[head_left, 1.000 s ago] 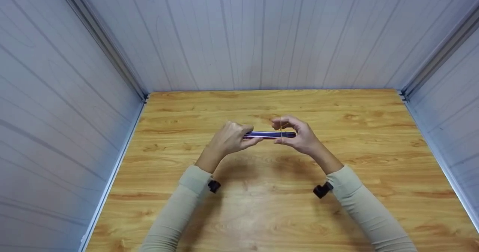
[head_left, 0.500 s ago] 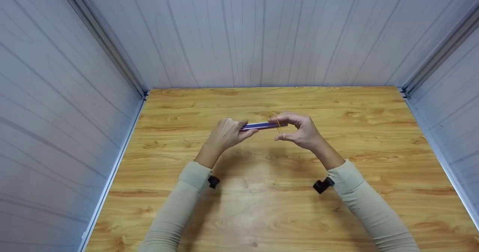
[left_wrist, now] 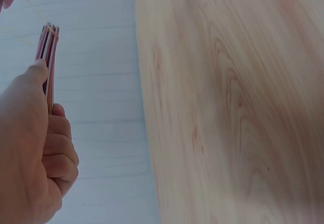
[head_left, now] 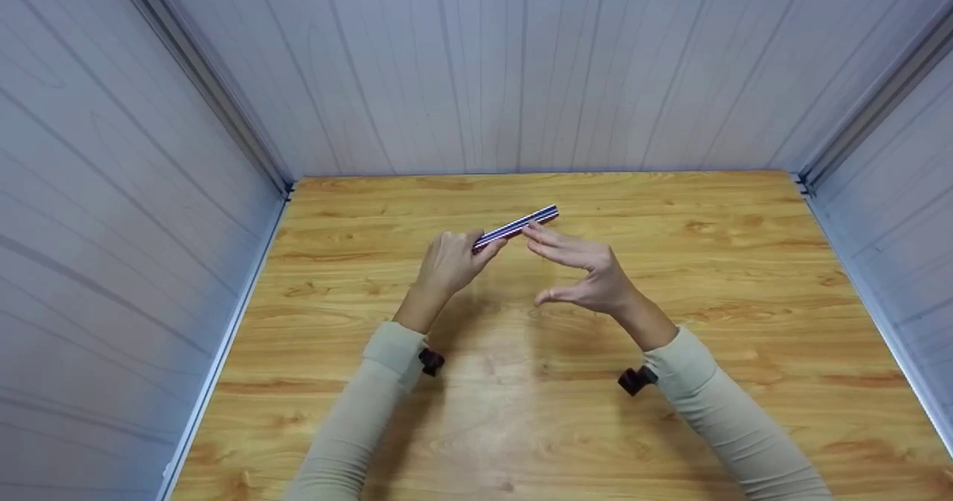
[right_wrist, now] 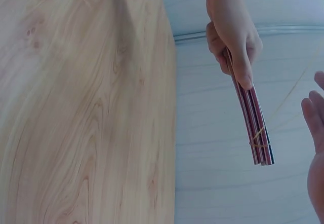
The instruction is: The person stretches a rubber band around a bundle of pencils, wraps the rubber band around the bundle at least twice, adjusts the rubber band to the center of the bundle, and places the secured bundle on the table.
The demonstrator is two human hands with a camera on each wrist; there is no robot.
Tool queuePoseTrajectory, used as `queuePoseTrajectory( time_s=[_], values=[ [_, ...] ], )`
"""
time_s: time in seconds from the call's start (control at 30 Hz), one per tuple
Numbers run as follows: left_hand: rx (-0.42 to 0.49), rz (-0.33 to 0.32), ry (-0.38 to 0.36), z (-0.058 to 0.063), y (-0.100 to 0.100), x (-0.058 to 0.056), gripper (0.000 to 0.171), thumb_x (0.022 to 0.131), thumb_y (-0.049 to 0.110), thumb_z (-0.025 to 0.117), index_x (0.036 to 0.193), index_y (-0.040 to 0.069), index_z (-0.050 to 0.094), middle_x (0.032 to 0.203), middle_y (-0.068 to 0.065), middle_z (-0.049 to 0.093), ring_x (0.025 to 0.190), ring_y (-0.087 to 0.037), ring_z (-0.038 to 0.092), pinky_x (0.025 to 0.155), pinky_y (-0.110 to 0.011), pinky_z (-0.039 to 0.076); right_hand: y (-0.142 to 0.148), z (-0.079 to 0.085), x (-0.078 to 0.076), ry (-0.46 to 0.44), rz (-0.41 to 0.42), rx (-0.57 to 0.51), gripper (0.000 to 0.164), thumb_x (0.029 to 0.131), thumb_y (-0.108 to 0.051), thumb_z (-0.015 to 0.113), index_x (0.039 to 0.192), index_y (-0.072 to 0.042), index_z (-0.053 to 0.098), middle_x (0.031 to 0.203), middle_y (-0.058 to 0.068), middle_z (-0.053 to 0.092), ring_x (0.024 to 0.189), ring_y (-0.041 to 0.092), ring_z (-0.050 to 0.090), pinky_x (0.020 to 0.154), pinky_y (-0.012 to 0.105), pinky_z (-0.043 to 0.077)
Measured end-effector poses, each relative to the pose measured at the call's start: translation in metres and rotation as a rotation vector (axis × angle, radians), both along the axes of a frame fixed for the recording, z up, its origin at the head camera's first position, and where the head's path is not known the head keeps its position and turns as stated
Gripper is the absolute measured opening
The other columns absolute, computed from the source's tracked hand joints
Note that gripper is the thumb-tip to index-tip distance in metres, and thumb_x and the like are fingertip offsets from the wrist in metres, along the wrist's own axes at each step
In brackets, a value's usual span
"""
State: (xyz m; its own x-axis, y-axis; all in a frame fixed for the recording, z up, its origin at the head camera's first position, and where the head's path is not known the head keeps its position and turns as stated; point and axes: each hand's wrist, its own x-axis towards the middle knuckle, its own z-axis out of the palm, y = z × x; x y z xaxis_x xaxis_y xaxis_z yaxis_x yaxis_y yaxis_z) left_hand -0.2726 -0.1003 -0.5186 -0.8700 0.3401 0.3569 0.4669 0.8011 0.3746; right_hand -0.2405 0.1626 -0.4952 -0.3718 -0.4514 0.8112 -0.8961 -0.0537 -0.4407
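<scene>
My left hand (head_left: 450,263) grips one end of a bundle of slim striped pencils (head_left: 517,227), which slants up and away to the right above the table. In the right wrist view a thin yellow rubber band (right_wrist: 260,137) loops round the bundle close to its free end. From there it stretches across toward the fingers of my right hand (right_wrist: 316,127). In the head view my right hand (head_left: 584,270) has its fingers extended and thumb spread apart, with fingertips right by the bundle. My left thumb (left_wrist: 38,73) lies along the pencils in the left wrist view.
A wood-grain table (head_left: 491,419) lies below both hands. Pale panelled walls (head_left: 476,69) rise at the back and on both sides. A small black wrist camera (head_left: 638,380) sits at the right cuff, another black camera (head_left: 430,362) at the left.
The bundle has tilted, its free end swinging up and away out of my right hand's curve. The fingers of my right hand have straightened and its thumb has moved away from them.
</scene>
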Motion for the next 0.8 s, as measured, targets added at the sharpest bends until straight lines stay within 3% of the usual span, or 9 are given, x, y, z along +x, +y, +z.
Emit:
queuePoseTrajectory(
  time_s=[0.23,0.5,0.63,0.8],
  values=[
    [0.135,0.028,-0.119,-0.001,0.006,0.0,0.046,0.113,0.043,0.068,0.078,0.015,0.055,0.068,0.005,0.044,0.06,-0.013,0.038,0.057,-0.024,0.027,-0.006,0.001,0.006,0.124,-0.061,0.019,0.088,0.088,-0.04,0.095,0.15,0.013,0.063,0.159,0.03,0.06,0.158,0.023,0.058,0.127,0.031,0.049],
    [0.325,0.084,-0.232,-0.005,0.013,0.003,0.049,0.113,0.045,0.067,0.075,0.018,0.052,0.066,0.007,0.043,0.058,-0.009,0.036,0.057,-0.024,0.028,-0.005,0.0,0.01,0.098,-0.077,0.05,0.108,0.084,-0.041,0.098,0.161,0.015,0.047,0.176,0.028,0.039,0.17,0.022,0.038,0.135,0.033,0.039],
    [0.382,0.122,-0.223,-0.008,0.018,0.004,0.049,0.113,0.045,0.067,0.074,0.02,0.05,0.066,0.008,0.044,0.058,-0.008,0.037,0.055,-0.023,0.028,-0.004,-0.004,0.01,0.068,-0.104,0.03,0.108,0.086,-0.045,0.095,0.161,0.016,0.046,0.183,0.017,0.03,0.174,0.02,0.03,0.138,0.035,0.034],
    [0.478,0.156,-0.155,-0.011,0.027,0.008,0.05,0.112,0.04,0.069,0.072,0.021,0.047,0.065,0.009,0.041,0.057,-0.007,0.035,0.054,-0.023,0.026,-0.006,-0.011,0.013,0.043,-0.202,-0.105,0.112,0.087,-0.054,0.092,0.168,0.005,0.043,0.185,0.004,0.029,0.175,0.017,0.028,0.138,0.032,0.034]
  ],
)
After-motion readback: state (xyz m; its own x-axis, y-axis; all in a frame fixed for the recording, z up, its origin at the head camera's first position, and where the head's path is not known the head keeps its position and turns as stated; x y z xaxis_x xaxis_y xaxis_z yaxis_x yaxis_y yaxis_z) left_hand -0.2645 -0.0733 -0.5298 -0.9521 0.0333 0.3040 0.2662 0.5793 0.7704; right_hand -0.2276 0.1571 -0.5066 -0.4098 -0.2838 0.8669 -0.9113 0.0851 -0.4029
